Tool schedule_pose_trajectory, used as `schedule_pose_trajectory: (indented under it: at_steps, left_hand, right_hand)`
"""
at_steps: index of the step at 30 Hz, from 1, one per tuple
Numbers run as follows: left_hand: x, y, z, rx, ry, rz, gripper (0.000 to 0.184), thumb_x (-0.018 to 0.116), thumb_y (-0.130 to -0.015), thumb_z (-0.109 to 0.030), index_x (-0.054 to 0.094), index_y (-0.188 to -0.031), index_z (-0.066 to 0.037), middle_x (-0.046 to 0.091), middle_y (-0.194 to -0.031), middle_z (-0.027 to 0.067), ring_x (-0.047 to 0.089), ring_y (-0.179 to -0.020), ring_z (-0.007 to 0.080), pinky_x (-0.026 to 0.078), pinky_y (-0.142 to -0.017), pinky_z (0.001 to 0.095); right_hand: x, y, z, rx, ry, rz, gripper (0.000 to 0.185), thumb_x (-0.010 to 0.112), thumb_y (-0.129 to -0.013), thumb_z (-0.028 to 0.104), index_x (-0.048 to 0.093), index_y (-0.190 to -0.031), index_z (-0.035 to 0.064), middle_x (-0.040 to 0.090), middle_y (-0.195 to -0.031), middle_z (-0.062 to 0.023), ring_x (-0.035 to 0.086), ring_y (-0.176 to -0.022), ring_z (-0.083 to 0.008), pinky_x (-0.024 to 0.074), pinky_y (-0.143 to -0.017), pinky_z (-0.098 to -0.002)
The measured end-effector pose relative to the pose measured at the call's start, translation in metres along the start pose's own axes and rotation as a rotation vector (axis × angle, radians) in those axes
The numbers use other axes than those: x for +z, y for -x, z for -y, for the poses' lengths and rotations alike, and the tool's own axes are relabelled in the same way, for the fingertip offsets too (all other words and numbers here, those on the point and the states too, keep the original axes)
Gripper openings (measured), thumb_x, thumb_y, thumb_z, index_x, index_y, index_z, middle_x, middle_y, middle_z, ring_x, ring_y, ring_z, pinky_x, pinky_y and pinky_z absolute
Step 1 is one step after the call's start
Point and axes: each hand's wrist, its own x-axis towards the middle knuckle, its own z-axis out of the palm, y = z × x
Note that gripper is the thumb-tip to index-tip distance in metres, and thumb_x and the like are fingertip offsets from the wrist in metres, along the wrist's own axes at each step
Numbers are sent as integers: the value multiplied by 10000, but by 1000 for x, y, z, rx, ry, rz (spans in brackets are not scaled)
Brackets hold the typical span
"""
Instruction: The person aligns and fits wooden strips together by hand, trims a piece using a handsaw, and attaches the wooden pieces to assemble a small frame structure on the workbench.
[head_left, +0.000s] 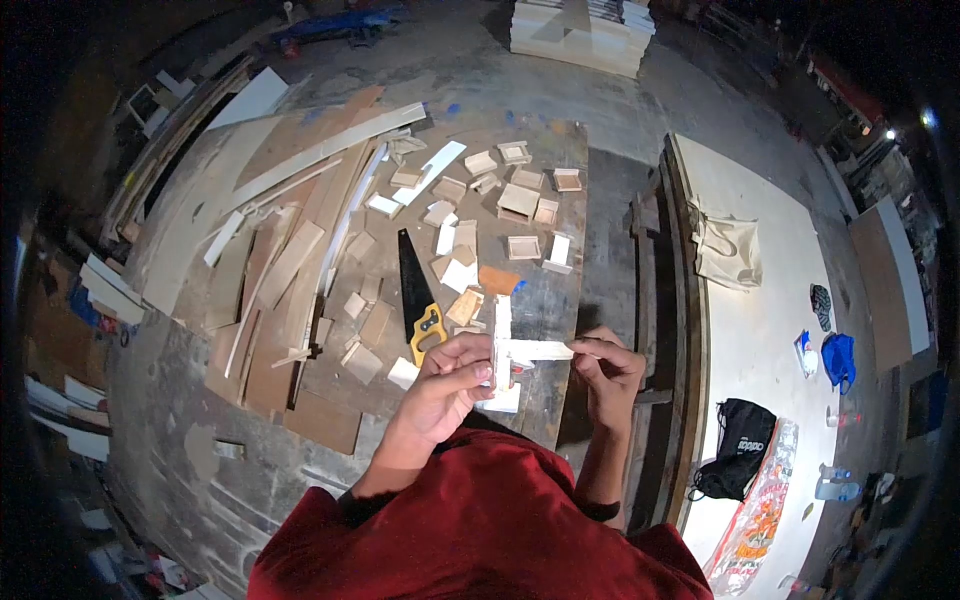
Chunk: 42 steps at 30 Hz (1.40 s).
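My left hand (447,389) grips an upright pale wooden strip (503,325) near its lower end. My right hand (608,372) pinches the right end of a second pale strip (540,350), which lies crosswise and meets the first one at its middle, forming a sideways T. Whether the two strips are joined cannot be made out. Just left of my left hand lies a handsaw (418,300) with a black blade and a yellow handle. Small wooden boxes (518,202) and cut wood pieces (376,324) are scattered on the work surface beyond my hands.
Long boards (292,262) lie at the left of the work surface. To the right, a pale panel (770,330) carries a cloth bag (727,250), a black drawstring bag (737,448), a blue item (839,360) and a plastic bag (757,520). Stacked panels (580,38) stand at the back.
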Motion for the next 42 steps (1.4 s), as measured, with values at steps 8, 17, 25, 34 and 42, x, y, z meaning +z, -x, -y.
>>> schedule_pose_trajectory:
  at_steps: [8,17,25,34,42]
  left_hand:
    - [-12,-5,4,2,56,91,332,583,-898,58,587,-1226,8,686,-1099,155,701,-948,202,620,-789,288]
    - [-17,-8,4,2,79,94,333,580,-904,55,587,-1233,5,681,-1113,167,694,-988,227,619,-791,291]
    - [0,-6,4,-17,50,3,280,569,-899,35,577,-1178,59,676,-1020,176,698,-869,235,597,-730,270]
    - [-6,-8,4,-27,35,8,274,587,-894,14,578,-1164,60,674,-1031,184,698,-890,262,590,-797,325]
    - [-13,-7,2,-8,21,111,294,616,-907,6,610,-1201,-8,697,-1085,129,702,-943,164,613,-765,269]
  right_hand:
    - [-12,-3,-6,-70,5,93,189,794,-802,130,764,-916,-17,656,-805,-82,588,-722,-155,439,-635,-257]
    - [-15,-8,-2,-100,102,221,173,781,-805,103,766,-931,-15,664,-824,-90,590,-722,-152,438,-620,-261]
    - [-6,-14,-4,-107,62,23,237,796,-829,191,757,-927,-21,639,-824,-69,553,-670,-116,408,-553,-236]
    - [-18,-15,-9,-82,37,110,216,784,-817,148,762,-955,-17,644,-806,-64,558,-696,-115,401,-580,-225]
    - [-11,-37,-3,-91,163,157,187,781,-797,83,763,-951,-21,659,-792,-78,584,-716,-143,435,-626,-252]
